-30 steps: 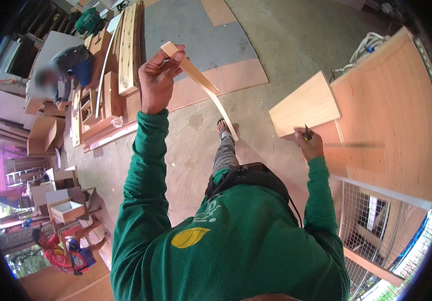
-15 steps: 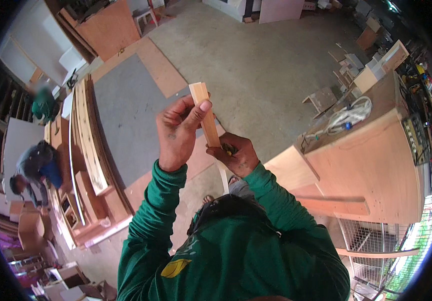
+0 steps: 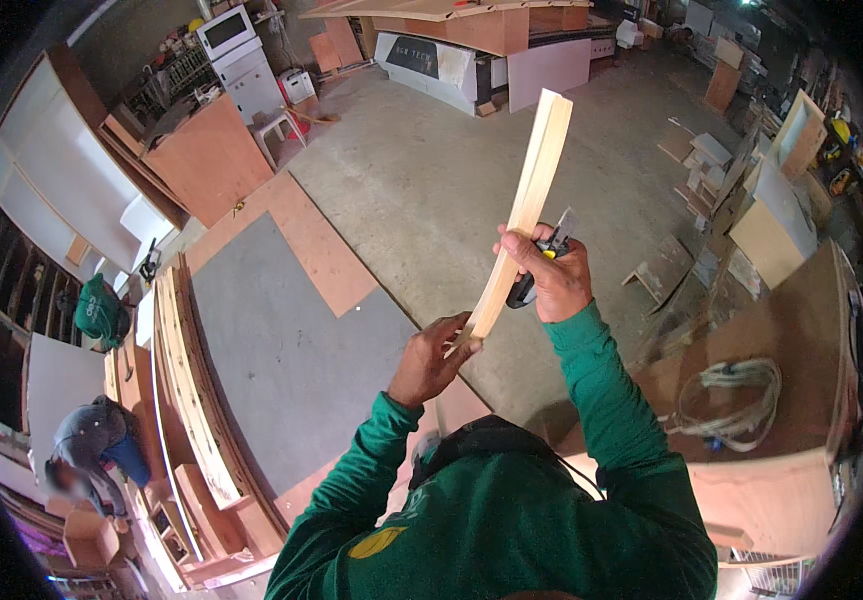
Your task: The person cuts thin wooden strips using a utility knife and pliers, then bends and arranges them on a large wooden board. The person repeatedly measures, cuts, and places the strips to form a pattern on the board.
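A pale wooden strip (image 3: 539, 165) is held up in front of me, tilted with its far end to the upper right. At its near end, my left hand (image 3: 426, 365) has its fingers closed on the wood. Farther up, my right hand (image 3: 561, 280) pinches the strip with the thumb on top. Tucked in that same hand is a black and yellow hand tool (image 3: 522, 292) with a grey metal end, much like a utility knife; the fingers hide most of it.
Grey and brown sheets (image 3: 261, 330) lie on the floor at left, beside stacked long boards (image 3: 186, 380). A person (image 3: 101, 445) bends over work at far left; another green-clothed person (image 3: 101, 310) is behind. At right, a wooden cabinet (image 3: 781, 490) carries a coiled cable (image 3: 731, 400).
The strip has swung from leaning left to leaning right, showing more length. My right hand has moved up along it, and my left hand down to the near end. The view has tilted up.
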Action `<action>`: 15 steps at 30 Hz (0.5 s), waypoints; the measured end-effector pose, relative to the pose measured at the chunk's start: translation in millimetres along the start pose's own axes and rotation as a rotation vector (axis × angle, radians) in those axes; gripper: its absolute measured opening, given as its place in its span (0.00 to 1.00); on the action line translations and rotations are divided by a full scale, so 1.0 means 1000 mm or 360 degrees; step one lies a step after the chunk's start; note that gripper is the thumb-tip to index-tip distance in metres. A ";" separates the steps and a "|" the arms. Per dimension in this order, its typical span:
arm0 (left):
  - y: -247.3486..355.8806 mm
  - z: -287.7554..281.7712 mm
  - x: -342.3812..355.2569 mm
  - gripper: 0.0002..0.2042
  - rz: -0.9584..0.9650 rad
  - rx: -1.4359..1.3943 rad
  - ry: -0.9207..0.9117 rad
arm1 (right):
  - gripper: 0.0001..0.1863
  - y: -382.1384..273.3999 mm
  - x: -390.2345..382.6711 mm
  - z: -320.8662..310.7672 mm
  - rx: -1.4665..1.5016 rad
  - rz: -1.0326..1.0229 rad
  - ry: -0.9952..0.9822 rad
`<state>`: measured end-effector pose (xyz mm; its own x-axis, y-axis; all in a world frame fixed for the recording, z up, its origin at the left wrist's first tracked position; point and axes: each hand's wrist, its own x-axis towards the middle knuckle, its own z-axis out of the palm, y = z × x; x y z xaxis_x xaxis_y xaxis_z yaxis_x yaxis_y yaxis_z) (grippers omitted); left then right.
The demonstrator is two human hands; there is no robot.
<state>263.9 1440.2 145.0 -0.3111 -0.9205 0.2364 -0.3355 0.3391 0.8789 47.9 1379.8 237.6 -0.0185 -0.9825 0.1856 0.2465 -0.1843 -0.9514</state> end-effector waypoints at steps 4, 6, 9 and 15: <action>-0.034 0.002 0.093 0.13 -0.0114 -0.0126 -0.0117 | 0.17 0.007 0.092 -0.010 -0.0034 -0.0097 0.0019; -0.053 0.001 0.141 0.13 -0.0161 -0.0061 -0.0160 | 0.17 0.009 0.145 -0.020 -0.0139 -0.0115 0.0067; -0.072 0.006 0.215 0.14 -0.0121 -0.0268 -0.0132 | 0.17 0.028 0.220 -0.051 -0.0263 -0.0119 0.0153; -0.140 0.000 0.392 0.15 -0.0176 -0.0492 -0.0323 | 0.17 0.068 0.391 -0.107 -0.0586 -0.0110 0.0329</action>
<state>188.6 1032.4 114.8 -0.4683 -0.8805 0.0738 -0.1025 0.1371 0.9852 -46.7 980.3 219.5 -0.2258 -0.9455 0.2345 -0.1238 -0.2109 -0.9696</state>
